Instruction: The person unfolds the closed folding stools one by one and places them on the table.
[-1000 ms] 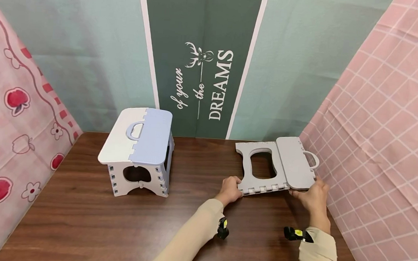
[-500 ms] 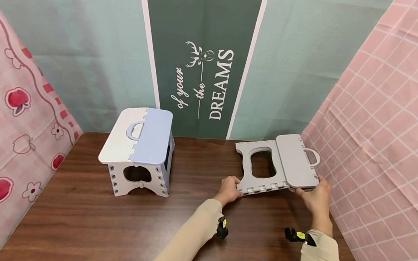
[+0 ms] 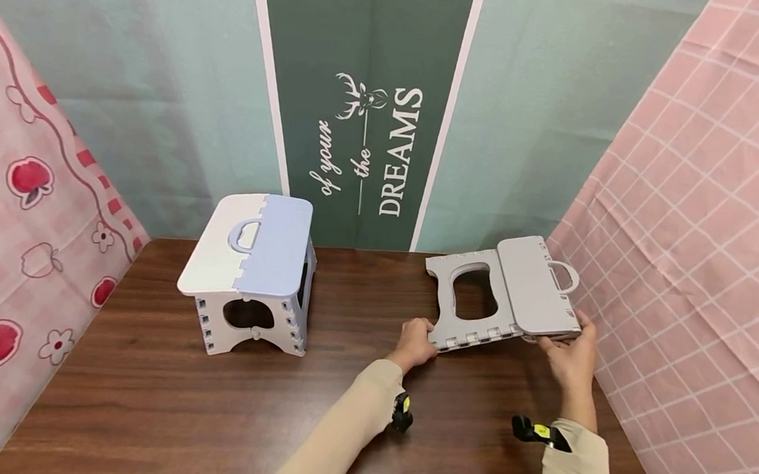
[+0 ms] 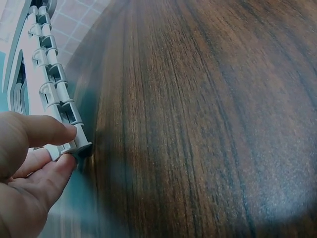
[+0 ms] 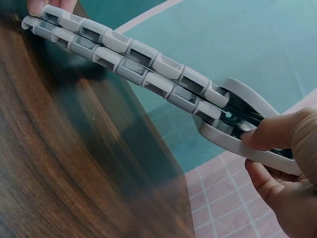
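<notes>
A grey folding stool (image 3: 538, 285), folded flat with its handle (image 3: 564, 278) at the right end, lies between my hands at the back right of the table. My left hand (image 3: 415, 342) pinches its near left corner, at the foot end of the legs. In the left wrist view, the thumb (image 4: 54, 131) presses on the hinged edge while fingertips sit beneath. My right hand (image 3: 572, 357) grips the seat end at the near right corner. Two stacked layers of hinge knuckles (image 5: 143, 59) show in the right wrist view, with my thumb (image 5: 270, 134) against the lower seat panel.
A second folding stool (image 3: 277, 248), white and blue, stands unfolded on the left of the brown wooden table (image 3: 208, 416). Green cloth (image 3: 520, 115) hangs behind. Pink checked cloth (image 3: 693, 288) borders the right side, close to my right hand; apple-print cloth (image 3: 46, 272) borders the left.
The seat end of the grey folding stool has risen slightly, with my right hand moving along with it. My left hand keeps its hold on the foot end, nearly still.
</notes>
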A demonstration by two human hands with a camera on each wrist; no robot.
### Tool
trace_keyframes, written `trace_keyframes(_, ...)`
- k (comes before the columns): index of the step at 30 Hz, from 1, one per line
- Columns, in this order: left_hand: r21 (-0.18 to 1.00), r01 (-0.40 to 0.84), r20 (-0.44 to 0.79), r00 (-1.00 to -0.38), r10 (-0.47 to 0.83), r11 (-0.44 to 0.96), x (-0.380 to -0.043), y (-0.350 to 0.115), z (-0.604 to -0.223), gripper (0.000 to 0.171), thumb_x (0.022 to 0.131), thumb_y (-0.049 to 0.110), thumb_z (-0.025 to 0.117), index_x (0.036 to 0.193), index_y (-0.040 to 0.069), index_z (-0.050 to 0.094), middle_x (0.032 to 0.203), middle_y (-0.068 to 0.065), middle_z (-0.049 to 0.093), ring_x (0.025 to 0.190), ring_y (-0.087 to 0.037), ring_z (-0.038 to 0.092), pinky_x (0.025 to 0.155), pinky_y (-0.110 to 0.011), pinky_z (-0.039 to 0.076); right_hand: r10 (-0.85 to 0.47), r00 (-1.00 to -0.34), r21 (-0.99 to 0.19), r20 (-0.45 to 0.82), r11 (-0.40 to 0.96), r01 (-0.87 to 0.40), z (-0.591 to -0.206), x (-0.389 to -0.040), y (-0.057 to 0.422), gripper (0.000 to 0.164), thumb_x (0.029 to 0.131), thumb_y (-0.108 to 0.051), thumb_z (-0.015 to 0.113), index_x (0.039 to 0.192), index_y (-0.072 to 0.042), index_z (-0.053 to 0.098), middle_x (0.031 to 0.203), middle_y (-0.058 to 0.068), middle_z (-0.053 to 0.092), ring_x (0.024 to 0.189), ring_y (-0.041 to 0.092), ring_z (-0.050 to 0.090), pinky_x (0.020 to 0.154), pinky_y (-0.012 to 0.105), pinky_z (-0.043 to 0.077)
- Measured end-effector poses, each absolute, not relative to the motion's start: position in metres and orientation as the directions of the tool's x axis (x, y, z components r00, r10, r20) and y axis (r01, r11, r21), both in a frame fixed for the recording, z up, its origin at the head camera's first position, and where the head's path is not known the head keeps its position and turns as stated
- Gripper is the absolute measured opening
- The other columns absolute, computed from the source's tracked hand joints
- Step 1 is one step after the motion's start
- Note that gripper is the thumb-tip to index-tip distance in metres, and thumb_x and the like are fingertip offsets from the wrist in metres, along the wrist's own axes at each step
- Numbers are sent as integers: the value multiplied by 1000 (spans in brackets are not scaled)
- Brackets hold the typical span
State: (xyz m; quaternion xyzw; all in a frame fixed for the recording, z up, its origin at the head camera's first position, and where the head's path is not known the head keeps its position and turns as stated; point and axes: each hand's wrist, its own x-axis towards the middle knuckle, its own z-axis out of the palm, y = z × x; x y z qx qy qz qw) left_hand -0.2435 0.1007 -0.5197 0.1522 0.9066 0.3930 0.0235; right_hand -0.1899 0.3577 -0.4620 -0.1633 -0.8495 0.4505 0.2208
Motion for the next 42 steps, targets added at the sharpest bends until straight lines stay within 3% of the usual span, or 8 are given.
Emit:
trace_keyframes(7, 732, 240, 57, -954, 294, 637, -243, 96, -519, 39, 62, 4, 78, 100, 2, 69, 89, -5, 67, 88, -23, 59, 74, -25, 46, 595, -784, -956, 176, 293, 8, -463, -194, 348, 68, 72, 18, 61, 132, 6, 30, 92, -5, 50, 67, -5, 50, 61, 9, 42)
trace_keyframes(9, 742, 242, 57, -952, 301, 625, -244, 95, -520, 42, 62, 4, 79, 103, 1, 68, 90, -6, 67, 89, -23, 59, 74, -25, 47, 615, -764, -967, 193, 251, -43, -464, -194, 345, 67, 71, 20, 59, 131, 4, 34, 90, -9, 51, 69, -2, 51, 62, 9, 42)
trace_keyframes(16, 776, 216, 26, -950, 312, 593, -243, 92, -523, 45, 63, 5, 79, 106, 0, 66, 93, -7, 67, 93, -25, 58, 74, -26, 47, 629, -723, -956, 286, 133, -262, -462, -193, 331, 68, 68, 27, 50, 129, 0, 41, 101, -1, 54, 79, 9, 53, 64, 12, 44)
trace_keyframes(27, 739, 252, 53, -946, 319, 625, -242, 93, -516, 46, 63, 8, 80, 106, -1, 67, 98, -8, 62, 97, -27, 53, 81, -27, 43, 599, -745, -944, 295, 60, -325, -457, -196, 322, 71, 70, 31, 45, 130, -7, 40, 110, 5, 51, 87, 13, 54, 66, 13, 45)
trace_keyframes(34, 776, 213, 29, -952, 303, 594, -245, 90, -521, 49, 63, 8, 82, 108, 1, 65, 91, -7, 66, 87, -21, 59, 69, -26, 48, 589, -741, -927, 323, 40, -372, -454, -195, 316, 70, 68, 32, 45, 129, -4, 43, 108, 5, 51, 90, 14, 52, 69, 13, 44)
trace_keyframes(42, 781, 196, 8, -953, 303, 593, -247, 86, -522, 51, 63, 8, 82, 110, 2, 64, 92, -7, 67, 87, -19, 60, 69, -24, 47, 567, -738, -898, 367, 10, -439, -449, -195, 306, 72, 67, 34, 41, 128, -4, 45, 110, 8, 51, 93, 15, 49, 74, 16, 43)
